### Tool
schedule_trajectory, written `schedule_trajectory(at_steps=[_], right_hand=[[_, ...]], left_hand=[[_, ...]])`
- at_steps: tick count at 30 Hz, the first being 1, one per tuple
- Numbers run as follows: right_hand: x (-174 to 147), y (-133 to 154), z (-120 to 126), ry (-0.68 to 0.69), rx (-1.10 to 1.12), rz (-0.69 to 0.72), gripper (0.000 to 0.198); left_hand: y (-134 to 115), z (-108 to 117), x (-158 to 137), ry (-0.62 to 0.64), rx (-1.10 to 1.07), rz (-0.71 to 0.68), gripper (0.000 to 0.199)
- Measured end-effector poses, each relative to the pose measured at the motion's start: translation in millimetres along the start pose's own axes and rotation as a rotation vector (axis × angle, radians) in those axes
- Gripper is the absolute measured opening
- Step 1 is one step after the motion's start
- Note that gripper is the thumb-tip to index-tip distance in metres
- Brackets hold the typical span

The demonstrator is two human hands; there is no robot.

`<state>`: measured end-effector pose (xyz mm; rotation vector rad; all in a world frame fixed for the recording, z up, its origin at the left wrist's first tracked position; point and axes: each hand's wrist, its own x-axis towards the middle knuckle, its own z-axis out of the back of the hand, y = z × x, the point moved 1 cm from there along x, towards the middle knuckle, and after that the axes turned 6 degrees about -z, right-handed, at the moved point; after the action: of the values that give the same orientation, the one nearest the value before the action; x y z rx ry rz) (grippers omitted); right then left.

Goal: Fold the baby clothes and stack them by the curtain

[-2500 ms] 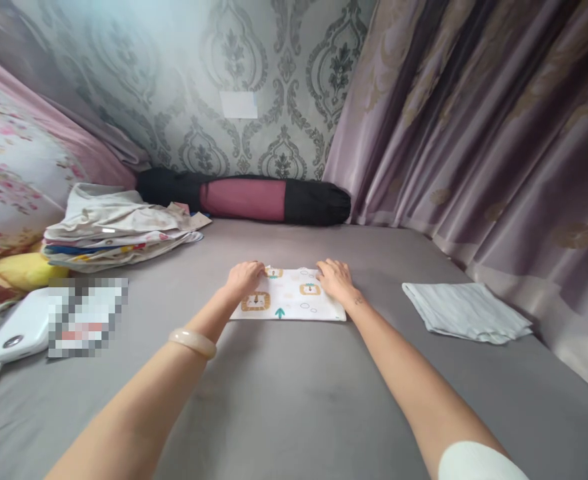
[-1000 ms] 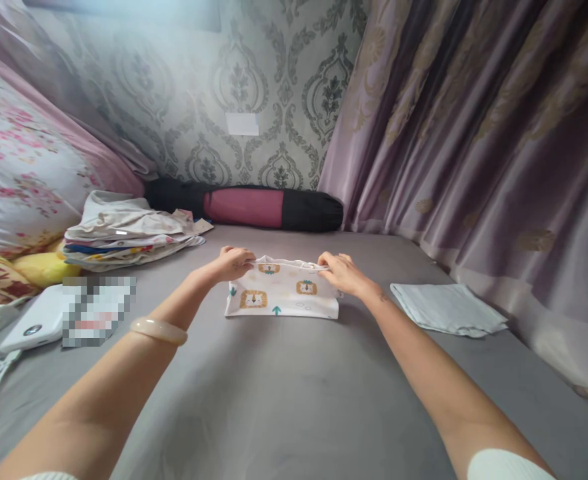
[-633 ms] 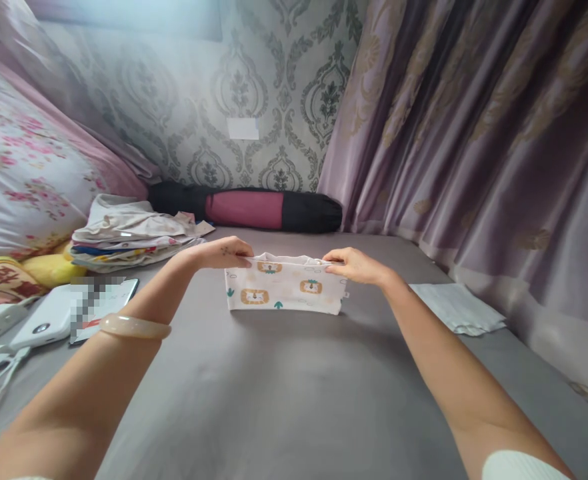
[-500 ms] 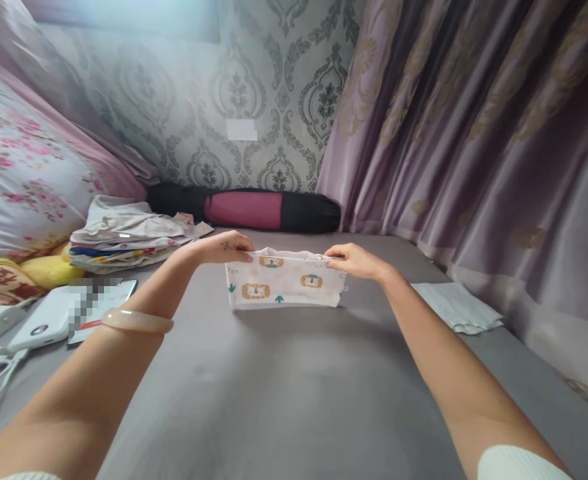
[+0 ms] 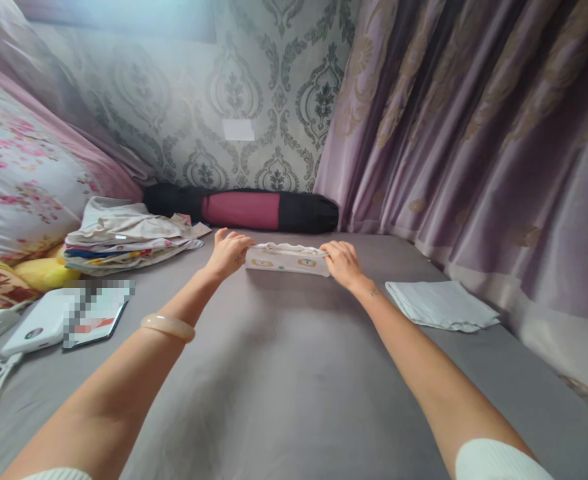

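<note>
Grey sheet (image 5: 284, 373) — cloth (image 5: 289, 265) in both hands (image 5: 230, 256) (image 5: 344, 263)

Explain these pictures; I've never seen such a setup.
There is no machine: one head-worn camera takes every picture, looking forward and down at a person's left hand and right hand. These bare hands grip opposite ends of a folded white cloth printed with tan animal faces. On the grey fabric sheet lie a stack of folded, mostly pale clothes and a flat white plastic box at left, a folded pale-grey cloth at right, and a long black-and-maroon roll behind.
</note>
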<state>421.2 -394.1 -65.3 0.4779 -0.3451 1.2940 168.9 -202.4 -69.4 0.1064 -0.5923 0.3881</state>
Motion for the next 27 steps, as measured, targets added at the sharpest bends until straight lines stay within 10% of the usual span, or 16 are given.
schedule_trajectory(at_steps=[27], right_hand=[[-107, 18, -38, 0.2, 0.069, 0.096, 0.034]], left_hand=[[-38, -34, -118, 0.217, -0.172, -0.058, 0.04]])
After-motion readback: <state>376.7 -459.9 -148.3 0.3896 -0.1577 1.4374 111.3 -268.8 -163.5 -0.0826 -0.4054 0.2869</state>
